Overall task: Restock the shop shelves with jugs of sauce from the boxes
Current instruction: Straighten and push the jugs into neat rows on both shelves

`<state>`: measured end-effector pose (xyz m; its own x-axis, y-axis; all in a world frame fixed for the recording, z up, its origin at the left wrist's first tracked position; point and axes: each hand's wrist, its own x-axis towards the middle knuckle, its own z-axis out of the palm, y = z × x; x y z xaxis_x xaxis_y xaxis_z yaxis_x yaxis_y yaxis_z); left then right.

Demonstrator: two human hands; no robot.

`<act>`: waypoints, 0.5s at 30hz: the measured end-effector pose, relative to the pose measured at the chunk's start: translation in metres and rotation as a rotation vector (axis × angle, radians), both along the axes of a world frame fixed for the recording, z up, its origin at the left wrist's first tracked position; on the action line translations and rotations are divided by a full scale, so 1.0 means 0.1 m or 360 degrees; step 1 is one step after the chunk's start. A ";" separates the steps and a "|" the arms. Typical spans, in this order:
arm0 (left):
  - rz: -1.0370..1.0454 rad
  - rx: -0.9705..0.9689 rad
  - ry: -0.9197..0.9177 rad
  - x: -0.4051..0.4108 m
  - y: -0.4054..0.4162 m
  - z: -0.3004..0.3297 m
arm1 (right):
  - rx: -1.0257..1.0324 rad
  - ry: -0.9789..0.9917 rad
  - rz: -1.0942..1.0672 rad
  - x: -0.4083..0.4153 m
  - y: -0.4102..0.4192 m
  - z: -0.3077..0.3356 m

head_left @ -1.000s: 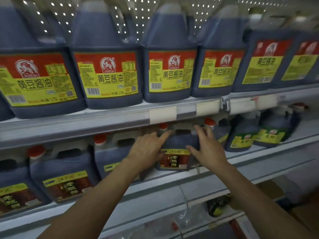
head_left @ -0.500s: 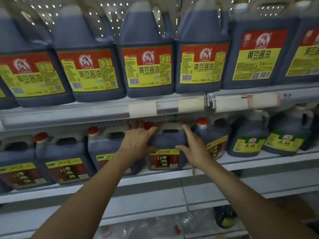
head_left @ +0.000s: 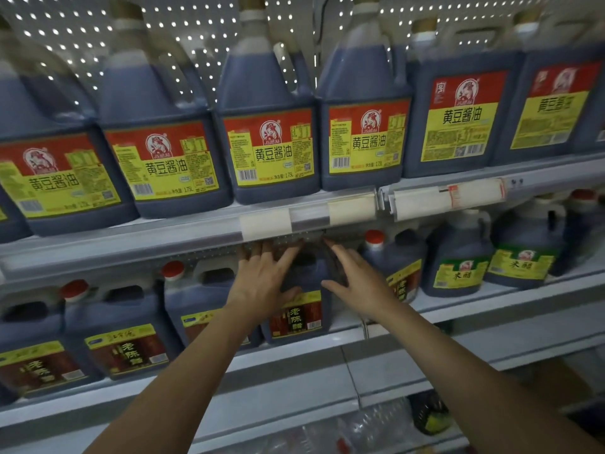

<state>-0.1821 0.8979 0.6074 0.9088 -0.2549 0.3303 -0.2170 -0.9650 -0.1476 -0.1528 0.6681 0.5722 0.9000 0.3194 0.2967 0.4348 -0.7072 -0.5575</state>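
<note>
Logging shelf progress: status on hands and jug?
Left hand and right hand flat on the dark-label jug, fingers straight. Jug upright on middle shelf. Neighbour jugs close either side.

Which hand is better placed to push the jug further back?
Left, marginally. The left hand lies flat on the jug, its thumb by the label. The right hand flanks the jug's right side, contact unclear.

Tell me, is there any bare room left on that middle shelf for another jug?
Hardly any along the front. Both hands, left hand and right hand, straddle the dark vinegar jug between the red-capped jugs. A bare strip of shelf runs in front of the green-labelled jugs to the right. The top row of soy jugs stands packed side by side.
</note>
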 end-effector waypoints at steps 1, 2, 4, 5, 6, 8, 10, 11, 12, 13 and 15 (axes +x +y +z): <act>-0.0075 -0.0006 -0.0035 0.03 -0.13 0.01 | -0.0033 -0.0083 -0.0096 -0.02 -0.11 0.01; -0.0157 -0.0012 -0.0047 0.07 -0.28 0.01 | -0.0022 -0.0160 -0.0190 -0.03 -0.25 0.02; -0.0310 -0.0003 -0.0044 0.17 -0.61 -0.05 | 0.0013 -0.0323 -0.0334 -0.05 -0.55 0.03; -0.0377 0.0005 -0.0026 0.21 -0.77 -0.08 | 0.0000 -0.0401 -0.0401 -0.05 -0.71 0.04; -0.0423 0.0016 -0.0006 0.25 -0.92 -0.10 | -0.0017 -0.0449 -0.0470 -0.04 -0.87 0.05; -0.0404 0.0031 0.0037 0.33 -1.20 -0.14 | -0.0087 -0.0479 -0.0563 0.04 -1.19 0.06; -0.0296 0.0019 0.0108 0.40 -1.44 -0.17 | -0.0186 -0.0374 -0.0540 0.17 -1.48 0.03; -0.0232 0.0016 0.0143 0.43 -1.55 -0.19 | -0.0195 -0.0247 -0.0473 0.25 -1.59 0.01; -0.0165 0.0017 0.0169 0.45 -1.65 -0.22 | -0.0169 -0.0094 -0.0384 0.33 -1.67 0.00; -0.0096 0.0008 0.0185 0.46 -1.73 -0.25 | -0.0140 0.0064 -0.0300 0.39 -1.73 0.01; 0.0048 -0.0006 0.0215 0.46 -1.86 -0.25 | -0.0111 0.0259 -0.0157 0.50 -1.78 0.01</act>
<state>-0.1356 0.7123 0.5826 0.9523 -0.2255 0.2054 -0.2052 -0.9719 -0.1155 -0.1033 0.4900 0.5735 0.9621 0.2422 0.1251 0.2698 -0.7811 -0.5631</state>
